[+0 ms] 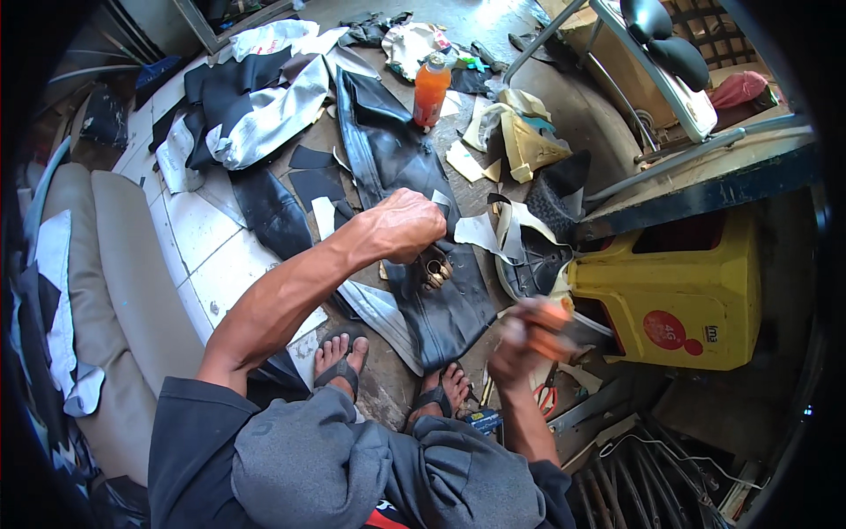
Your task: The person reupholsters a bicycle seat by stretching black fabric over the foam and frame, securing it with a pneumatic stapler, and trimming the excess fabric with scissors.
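Black sheet (449,309) on the floor (384,398) below my curled left hand (407,225); whether that holds anything, I cannot tell.
Red emblem (663,331) and lettering mark yellow plastic (727,264); my right hand (509,361) grips a blurred orange thing (551,342).

The person's left hand (407,226) curls into a fist over a shiny black sheet (458,309), while the motion-blurred right hand (520,348) grips an orange object (550,319); beyond stands a bottle of orange liquid (431,93).
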A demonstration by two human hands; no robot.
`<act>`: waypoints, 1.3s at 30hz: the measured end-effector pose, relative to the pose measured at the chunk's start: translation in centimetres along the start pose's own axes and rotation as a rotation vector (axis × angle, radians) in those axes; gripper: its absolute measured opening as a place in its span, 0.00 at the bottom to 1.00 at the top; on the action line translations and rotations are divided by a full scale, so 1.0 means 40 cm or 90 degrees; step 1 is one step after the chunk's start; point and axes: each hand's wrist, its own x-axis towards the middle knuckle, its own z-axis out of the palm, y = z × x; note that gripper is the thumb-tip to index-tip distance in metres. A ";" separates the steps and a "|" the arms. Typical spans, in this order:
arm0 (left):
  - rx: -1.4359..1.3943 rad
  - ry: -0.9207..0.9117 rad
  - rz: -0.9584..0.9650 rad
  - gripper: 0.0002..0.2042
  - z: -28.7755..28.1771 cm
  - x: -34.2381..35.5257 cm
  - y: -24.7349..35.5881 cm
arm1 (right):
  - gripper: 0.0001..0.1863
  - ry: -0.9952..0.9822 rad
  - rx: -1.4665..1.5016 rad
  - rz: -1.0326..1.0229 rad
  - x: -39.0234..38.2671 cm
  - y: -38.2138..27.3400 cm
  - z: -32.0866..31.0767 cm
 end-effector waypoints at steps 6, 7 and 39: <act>0.041 -0.180 -0.080 0.10 -0.003 -0.024 -0.010 | 0.32 0.019 0.012 0.091 -0.032 -0.042 0.102; 0.020 -0.158 -0.050 0.11 -0.006 -0.032 0.028 | 0.32 0.124 0.110 0.117 -0.012 -0.072 0.068; -0.062 -0.106 -0.036 0.22 0.016 -0.028 -0.068 | 0.28 -0.241 -0.021 0.523 -0.316 0.110 0.122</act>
